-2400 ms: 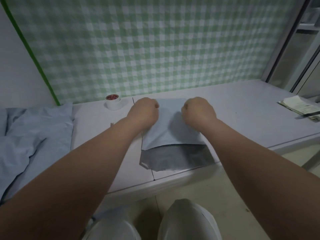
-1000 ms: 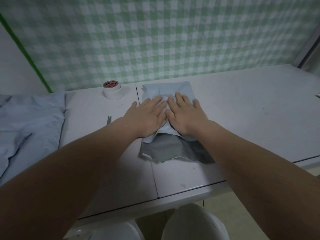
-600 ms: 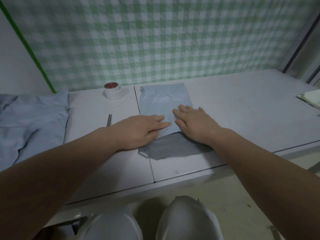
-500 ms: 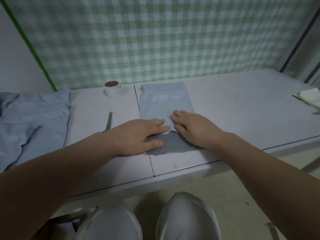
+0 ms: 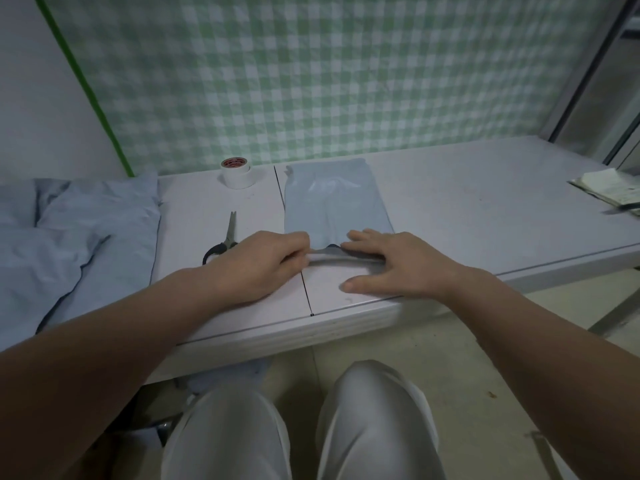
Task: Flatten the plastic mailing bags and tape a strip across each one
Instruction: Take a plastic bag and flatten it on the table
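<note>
- Hands first: the left hand (image 5: 263, 261) has its fingers curled in on the near left corner of a pale blue-grey plastic mailing bag (image 5: 336, 202), seemingly pinching the folded flap there. The right hand (image 5: 391, 265) lies flat with its fingers spread, pressing the bag's near right edge, its thumb out on the tabletop.
- Far left, a rumpled light blue cloth (image 5: 69, 237) lies against the end of the white table (image 5: 485, 209).
- Next along, a pair of steel scissors with black handles (image 5: 225, 237) lies on the table just beside the left hand, blades pointing towards the wall.
- Behind them, a white roll of tape with a red-printed core (image 5: 237, 172) stands near the green-and-white checked backdrop (image 5: 311, 81).
- The bag lies lengthwise near the middle of the table, to the right of the tape. It looks flat apart from some creases near its far end. A dark grey strip of its inner side shows between the two hands. Whether anything is inside it, I can't tell.
- At the far right edge sits a small stack of papers (image 5: 609, 190), well apart from the bag.
</note>
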The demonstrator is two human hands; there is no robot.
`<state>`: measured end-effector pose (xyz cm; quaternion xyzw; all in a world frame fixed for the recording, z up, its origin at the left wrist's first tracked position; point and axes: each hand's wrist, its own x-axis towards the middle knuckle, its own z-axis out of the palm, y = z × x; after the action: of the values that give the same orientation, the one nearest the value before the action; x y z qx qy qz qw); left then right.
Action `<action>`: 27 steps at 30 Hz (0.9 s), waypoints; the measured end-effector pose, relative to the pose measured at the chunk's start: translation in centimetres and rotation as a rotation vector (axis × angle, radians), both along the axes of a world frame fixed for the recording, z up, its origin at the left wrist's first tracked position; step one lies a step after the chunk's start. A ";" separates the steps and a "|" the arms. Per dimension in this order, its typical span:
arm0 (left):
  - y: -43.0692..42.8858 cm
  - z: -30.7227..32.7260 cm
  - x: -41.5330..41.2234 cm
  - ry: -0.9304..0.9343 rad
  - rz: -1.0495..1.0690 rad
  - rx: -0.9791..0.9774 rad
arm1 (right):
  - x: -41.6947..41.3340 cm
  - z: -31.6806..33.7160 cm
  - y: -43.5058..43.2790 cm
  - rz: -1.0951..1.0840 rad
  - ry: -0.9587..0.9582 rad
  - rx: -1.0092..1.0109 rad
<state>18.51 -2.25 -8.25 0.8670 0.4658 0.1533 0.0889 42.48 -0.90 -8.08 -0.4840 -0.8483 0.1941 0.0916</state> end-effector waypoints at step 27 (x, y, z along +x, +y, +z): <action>6.3 -0.5 3.6 -0.545 0.784 0.075 | -1.2 -1.4 6.3 -0.520 0.568 0.263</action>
<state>22.12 4.00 -8.73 0.5566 0.7116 0.4138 0.1121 41.31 5.44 -9.51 -0.5935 -0.6564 0.1802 0.4295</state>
